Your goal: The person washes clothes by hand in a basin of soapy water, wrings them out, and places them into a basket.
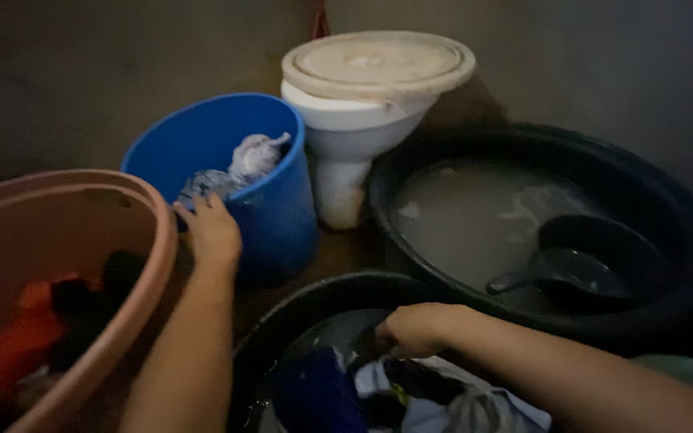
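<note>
Wet clothes (411,397) fill the black basin (282,321) at the frame's lower centre; the right hand (419,329) seems closed on a piece of cloth there, though dim light blurs the grip. Left hand (212,232) rests open-fingered against the blue bucket (274,208), left of centre.

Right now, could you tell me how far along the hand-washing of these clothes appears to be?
Apparently done: a wrung cloth lies in the blue bucket. In hand: the right hand grips wet clothes in the near black basin; the left hand touches the bucket. Left: clothes fill the pink basket.
</note>
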